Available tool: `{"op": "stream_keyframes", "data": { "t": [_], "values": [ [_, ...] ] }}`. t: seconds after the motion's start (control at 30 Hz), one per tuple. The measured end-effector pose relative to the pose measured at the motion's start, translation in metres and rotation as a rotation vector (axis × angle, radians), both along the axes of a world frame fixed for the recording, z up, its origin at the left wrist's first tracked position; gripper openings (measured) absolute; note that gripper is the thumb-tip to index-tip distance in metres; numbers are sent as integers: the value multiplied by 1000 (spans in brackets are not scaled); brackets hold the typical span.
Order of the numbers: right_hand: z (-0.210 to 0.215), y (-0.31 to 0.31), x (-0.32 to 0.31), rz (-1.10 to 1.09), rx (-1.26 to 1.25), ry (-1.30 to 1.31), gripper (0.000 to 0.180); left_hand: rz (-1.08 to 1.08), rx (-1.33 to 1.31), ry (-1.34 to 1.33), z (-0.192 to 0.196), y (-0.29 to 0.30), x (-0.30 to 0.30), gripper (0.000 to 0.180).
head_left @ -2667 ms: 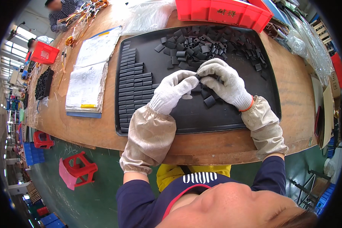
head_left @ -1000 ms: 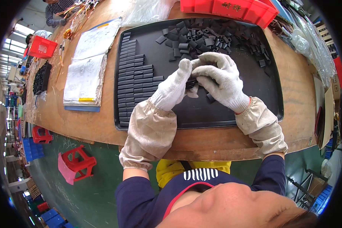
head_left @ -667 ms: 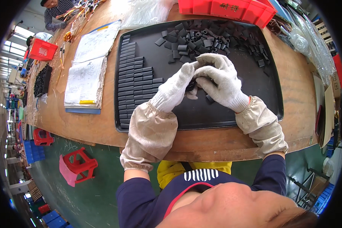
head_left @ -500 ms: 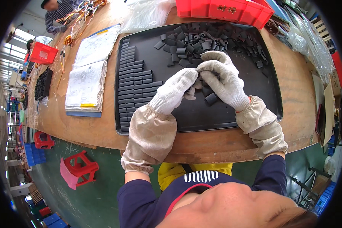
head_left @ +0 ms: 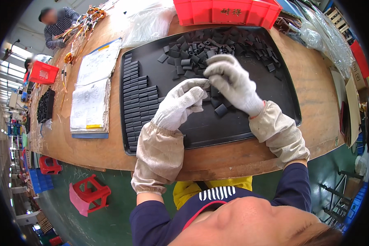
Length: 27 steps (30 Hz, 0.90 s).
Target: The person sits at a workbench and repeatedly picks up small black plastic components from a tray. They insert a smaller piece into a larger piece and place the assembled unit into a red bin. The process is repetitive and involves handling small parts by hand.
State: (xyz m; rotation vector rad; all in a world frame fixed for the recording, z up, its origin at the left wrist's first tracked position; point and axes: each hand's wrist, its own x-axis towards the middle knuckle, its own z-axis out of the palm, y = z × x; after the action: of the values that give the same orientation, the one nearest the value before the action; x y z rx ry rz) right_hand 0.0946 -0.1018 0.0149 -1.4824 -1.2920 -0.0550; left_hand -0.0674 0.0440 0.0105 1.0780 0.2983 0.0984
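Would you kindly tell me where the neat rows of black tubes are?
In the head view, the rows of black tubes line the left side of the tray, between the open papers and the left hand.

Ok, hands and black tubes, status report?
White-gloved left hand and right hand over black rectangular tray; grip unclear. Small black tubes rowed left, heaped beyond. Right hand covers some.

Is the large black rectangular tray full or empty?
The tray is partly filled: short black tubes lie in rows at left and heaped farther back, with bare surface between.
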Motion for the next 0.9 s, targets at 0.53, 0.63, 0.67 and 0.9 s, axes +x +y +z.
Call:
{"op": "stream_keyframes", "data": {
  "t": [0.53,0.63,0.67,0.9],
  "values": [
    [-28,-25,83,-415,-609,-575,18,155,1,-58,-9,5,2,40],
    [-34,-25,87,-410,-625,-590,23,175,-38,-70,-12,7,3,37],
    [-35,-25,87,-409,-625,-592,23,179,-46,-72,-11,6,4,36],
    [-18,-19,80,-531,-552,-459,19,225,178,74,9,-5,4,36]
  ]
}}
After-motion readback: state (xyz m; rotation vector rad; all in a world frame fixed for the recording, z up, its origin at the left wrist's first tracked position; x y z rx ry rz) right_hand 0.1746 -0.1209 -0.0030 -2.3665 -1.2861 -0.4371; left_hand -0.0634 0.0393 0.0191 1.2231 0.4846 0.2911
